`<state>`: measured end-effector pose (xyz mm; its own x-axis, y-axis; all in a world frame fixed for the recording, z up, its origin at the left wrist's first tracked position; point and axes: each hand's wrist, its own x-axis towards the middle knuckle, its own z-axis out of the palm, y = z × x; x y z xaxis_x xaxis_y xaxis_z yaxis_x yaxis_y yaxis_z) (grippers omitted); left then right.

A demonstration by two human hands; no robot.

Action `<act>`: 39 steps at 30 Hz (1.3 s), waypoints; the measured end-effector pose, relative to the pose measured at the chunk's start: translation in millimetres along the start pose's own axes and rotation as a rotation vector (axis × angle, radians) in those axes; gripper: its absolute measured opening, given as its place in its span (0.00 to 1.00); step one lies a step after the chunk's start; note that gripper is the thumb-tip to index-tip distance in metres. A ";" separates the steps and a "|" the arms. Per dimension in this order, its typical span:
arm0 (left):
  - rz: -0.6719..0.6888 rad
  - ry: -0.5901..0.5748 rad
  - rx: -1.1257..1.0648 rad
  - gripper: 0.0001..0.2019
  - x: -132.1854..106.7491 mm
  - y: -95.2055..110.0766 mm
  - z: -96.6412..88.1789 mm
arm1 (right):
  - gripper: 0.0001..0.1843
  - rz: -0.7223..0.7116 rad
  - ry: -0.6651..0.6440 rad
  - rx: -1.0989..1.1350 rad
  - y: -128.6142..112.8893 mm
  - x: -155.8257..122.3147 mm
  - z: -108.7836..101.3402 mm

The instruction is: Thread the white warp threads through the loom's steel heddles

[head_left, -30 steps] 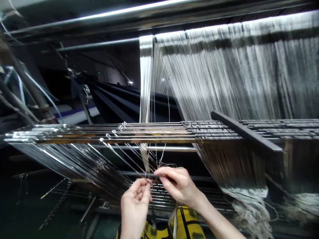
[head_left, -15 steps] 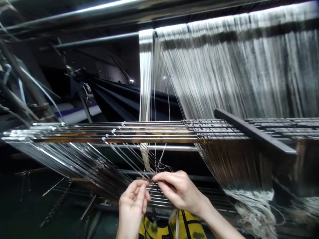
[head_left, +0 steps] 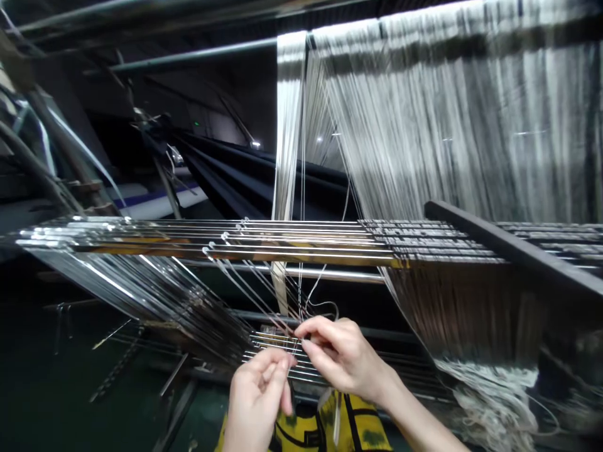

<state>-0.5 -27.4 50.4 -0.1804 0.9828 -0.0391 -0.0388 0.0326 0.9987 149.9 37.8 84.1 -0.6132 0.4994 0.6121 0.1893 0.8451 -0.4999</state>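
My left hand is low in the middle, thumb and forefinger pinched on a fine thread. Just above and to its right, my right hand is closed at the fingertips on threads that come down from above. Several slanting heddles reach from the heddle rods to the fingertips of my right hand. Behind them a narrow band of pale warp threads hangs from the upper bar. A loose thread curls above my right hand. The exact hold at the fingertips is too small to see.
Heddle rods cross the view above my hands. At the right hangs a wide sheet of warp threads, with a dark flat bar across the rods. A tangled thread bundle hangs lower right. Bunched metal heddles are at left.
My left hand has moved slightly down and away from the right fingertips, with thread showing between them. The view has shifted, so the loom sits a little higher and further right.
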 end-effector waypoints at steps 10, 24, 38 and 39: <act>-0.191 -0.239 -0.315 0.13 -9.3 -2.6 -16.1 | 0.10 0.211 0.013 0.153 -0.9 -0.9 -3.0; 0.127 0.069 0.308 0.13 -7.9 -12.4 -8.1 | 0.09 -0.015 -0.027 -0.042 -2.8 -3.1 -4.2; 0.330 -0.121 0.565 0.16 0.7 -13.7 -9.9 | 0.12 0.174 0.079 0.015 -23.3 -12.9 -15.3; 0.337 -0.103 0.558 0.15 5.1 -12.7 -12.5 | 0.13 0.176 0.159 0.062 -25.8 -14.1 -17.6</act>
<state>-13.2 -25.1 37.1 0.0025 0.9671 0.2544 0.5235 -0.2180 0.8236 167.2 12.3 99.2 -0.4454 0.6660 0.5984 0.2321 0.7313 -0.6413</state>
